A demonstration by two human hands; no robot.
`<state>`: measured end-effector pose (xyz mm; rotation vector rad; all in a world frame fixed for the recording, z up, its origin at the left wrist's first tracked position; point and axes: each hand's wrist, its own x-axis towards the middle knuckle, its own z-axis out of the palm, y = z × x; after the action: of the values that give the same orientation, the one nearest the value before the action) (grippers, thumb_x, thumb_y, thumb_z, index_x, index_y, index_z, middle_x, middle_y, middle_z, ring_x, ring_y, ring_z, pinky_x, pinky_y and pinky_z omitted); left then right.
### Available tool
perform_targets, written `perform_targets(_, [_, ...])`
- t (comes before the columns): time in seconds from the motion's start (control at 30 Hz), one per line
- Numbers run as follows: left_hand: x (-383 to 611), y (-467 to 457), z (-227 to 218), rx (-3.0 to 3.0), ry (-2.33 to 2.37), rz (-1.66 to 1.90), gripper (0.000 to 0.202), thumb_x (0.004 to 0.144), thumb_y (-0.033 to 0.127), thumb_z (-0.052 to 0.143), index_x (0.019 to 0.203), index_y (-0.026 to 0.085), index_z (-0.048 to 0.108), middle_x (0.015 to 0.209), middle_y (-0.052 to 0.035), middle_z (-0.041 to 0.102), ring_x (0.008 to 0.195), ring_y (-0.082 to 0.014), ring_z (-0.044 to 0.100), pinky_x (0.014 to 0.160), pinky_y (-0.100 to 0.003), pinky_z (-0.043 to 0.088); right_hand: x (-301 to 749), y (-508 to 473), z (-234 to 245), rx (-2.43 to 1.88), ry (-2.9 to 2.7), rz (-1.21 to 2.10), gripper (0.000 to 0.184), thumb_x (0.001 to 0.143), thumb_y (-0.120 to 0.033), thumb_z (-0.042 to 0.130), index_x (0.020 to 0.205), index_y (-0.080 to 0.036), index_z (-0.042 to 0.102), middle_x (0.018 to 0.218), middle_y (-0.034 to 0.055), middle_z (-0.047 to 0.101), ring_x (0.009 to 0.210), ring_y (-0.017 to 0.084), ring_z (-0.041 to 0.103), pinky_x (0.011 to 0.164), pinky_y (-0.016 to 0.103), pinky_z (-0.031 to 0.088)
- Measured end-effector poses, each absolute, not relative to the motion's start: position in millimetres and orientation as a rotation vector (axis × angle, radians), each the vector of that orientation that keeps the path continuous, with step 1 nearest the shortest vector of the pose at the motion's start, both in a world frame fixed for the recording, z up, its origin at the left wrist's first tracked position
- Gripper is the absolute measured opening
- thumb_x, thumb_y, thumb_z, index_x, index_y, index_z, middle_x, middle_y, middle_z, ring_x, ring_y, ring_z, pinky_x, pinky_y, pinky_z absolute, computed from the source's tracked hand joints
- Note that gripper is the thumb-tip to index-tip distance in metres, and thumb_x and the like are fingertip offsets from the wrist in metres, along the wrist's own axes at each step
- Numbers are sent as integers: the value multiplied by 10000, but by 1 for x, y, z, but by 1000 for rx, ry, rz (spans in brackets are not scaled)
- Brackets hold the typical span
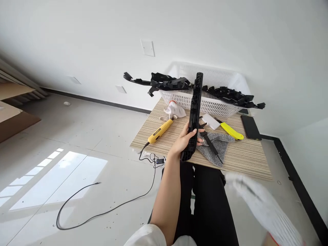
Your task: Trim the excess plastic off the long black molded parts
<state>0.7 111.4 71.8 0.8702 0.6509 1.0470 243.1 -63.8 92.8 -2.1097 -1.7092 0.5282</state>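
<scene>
My left hand (185,140), bare, is wrapped around the lower part of a long black molded plastic part (195,102). The part stands nearly upright over the table's front, its ribbed side showing. My right hand (252,193) wears a white knitted glove and is off the table's front right corner, holding nothing that I can make out. Its fingers are smeared by motion. Behind the left hand, a black caliper-like tool (211,145) lies on a grey cloth (222,146). To the left rests a yellow corded hand tool (161,131).
A white plastic basket (217,107) at the table's back holds several black plastic parts (170,82) jutting past its sides. A neon-yellow utility knife (232,131), a white block (211,121), a black phone (250,127) and a white glove (175,110) lie on the wooden table (246,160). A black cable (107,213) crosses the floor.
</scene>
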Motion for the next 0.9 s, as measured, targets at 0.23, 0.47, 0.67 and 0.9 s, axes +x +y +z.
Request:
perform_targets(0.23, [9,111,45,1118,833,1014,398,949,510,669,1127,185,525,894,-62,760,671,-175,728,635,-281,589,172,66,50,-1852,-2234,-100,624,1020,-430,423,1546,-104,504,1638,161,437,1541,359,346,1259,554,240])
perform_targets(0.47, [13,114,47,1170,850,1052,246,1010,410,597,1027,194,482,792,-14,704,609,-140,683,584,-258,553,180,70,41,-1891,-2146,-64,517,1053,-318,374,1506,-159,567,1586,88,525,1513,269,410,1257,448,247])
perform_targets(0.67, [16,111,53,1124,939,1118,168,1010,299,601,981,204,465,709,26,670,565,-120,643,588,-253,530,171,71,61,-2055,-2132,-27,494,1040,-310,419,1502,-191,548,1486,122,620,1411,252,522,1174,399,363])
perform_targets(0.9, [18,117,56,1081,1006,1163,209,955,274,677,916,188,490,650,8,661,513,-130,624,553,-273,510,142,87,81,-2246,-2078,-42,450,938,-128,468,1368,-60,583,992,233,734,934,324,728,790,429,536])
